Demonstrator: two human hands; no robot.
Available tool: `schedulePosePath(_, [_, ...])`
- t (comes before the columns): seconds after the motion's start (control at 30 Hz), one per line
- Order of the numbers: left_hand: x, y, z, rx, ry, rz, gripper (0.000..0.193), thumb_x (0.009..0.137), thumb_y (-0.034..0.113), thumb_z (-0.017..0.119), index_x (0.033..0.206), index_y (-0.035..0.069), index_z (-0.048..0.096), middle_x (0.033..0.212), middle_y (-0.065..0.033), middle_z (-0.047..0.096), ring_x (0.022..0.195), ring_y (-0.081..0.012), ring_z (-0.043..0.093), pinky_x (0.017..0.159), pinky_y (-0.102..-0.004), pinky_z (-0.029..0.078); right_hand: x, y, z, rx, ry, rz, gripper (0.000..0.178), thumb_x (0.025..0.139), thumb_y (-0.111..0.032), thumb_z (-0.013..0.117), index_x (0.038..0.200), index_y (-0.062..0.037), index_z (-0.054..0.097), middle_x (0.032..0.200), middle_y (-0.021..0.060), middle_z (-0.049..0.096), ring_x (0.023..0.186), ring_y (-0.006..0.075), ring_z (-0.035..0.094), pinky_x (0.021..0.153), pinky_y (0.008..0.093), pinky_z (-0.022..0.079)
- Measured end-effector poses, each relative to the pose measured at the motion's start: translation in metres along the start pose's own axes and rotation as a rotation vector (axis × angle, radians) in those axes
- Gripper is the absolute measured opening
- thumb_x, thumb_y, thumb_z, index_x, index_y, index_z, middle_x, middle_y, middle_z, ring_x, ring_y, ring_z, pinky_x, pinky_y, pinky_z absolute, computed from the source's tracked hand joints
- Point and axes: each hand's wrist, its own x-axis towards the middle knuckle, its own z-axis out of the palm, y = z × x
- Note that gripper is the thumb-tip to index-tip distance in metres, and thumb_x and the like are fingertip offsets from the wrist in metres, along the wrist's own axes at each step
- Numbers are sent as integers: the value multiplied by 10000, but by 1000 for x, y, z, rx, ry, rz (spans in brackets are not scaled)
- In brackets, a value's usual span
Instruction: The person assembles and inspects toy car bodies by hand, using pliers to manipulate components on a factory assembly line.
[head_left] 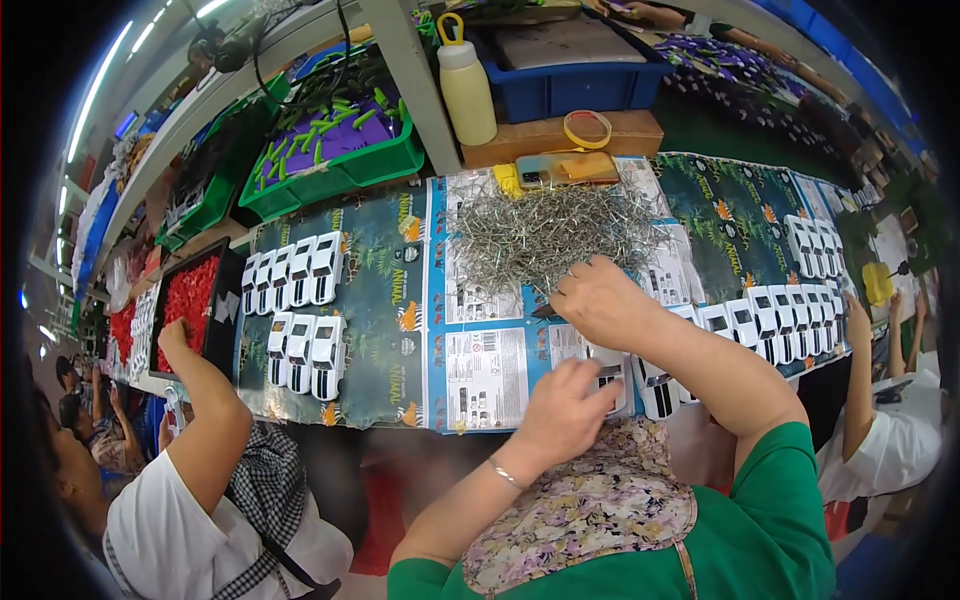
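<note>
We held our right hand (600, 300), fingers curled, at the near edge of the metal pins (560, 225), and our left hand (565, 412) low over a car (610, 376); we could not tell whether either pinched anything. Beyond the pins lay a phone (568, 169); more cars (325, 357) flanked us.

Toy car (610, 377): partly covered by the left hand (568, 412) at the bench's (385, 345) near edge; we cannot confirm a grip.
Right hand (602, 300): fingertips indistinct at the metal pins (555, 235); we cannot determine whether any is pinched.
Purple pieces (715, 62): beyond the far edge, too small to identify.
</note>
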Motion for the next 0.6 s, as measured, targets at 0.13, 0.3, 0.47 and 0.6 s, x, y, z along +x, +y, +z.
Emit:
schedulePosePath(0.13, [16,4,21,83,-109,-33,290,793,284,658,999,80,644,1326,-160,425,1307,-348,317,959,-544,340,-2,5,2,32,88,-25,132,703,-143,614,822,-100,654,762,34,617,762,215,602,671,351,456])
schedulePosePath(0.3, [15,-1,28,132,5,-49,273,709,189,711,947,87,626,1275,-192,451,1211,-384,395,935,-480,374,-13,5,-23,139,165,17,202,675,-143,676,873,-108,653,760,35,610,751,229,598,656,367,470])
schedulePosePath(0.47, [-1,-5,1,189,128,-202,451,647,149,724,1056,58,559,1197,-227,490,1126,-418,469,894,-483,430,-30,10,-37,152,240,86,252,675,-134,692,921,-107,650,770,37,601,748,228,589,659,364,466])
schedulePosePath(0.6, [-33,-26,-25,-40,-15,-532,636,663,99,683,1253,33,456,1099,-228,541,1003,-374,562,875,-426,472,-38,9,-48,101,230,90,280,653,-117,691,928,-100,640,766,30,586,748,225,578,667,357,456])
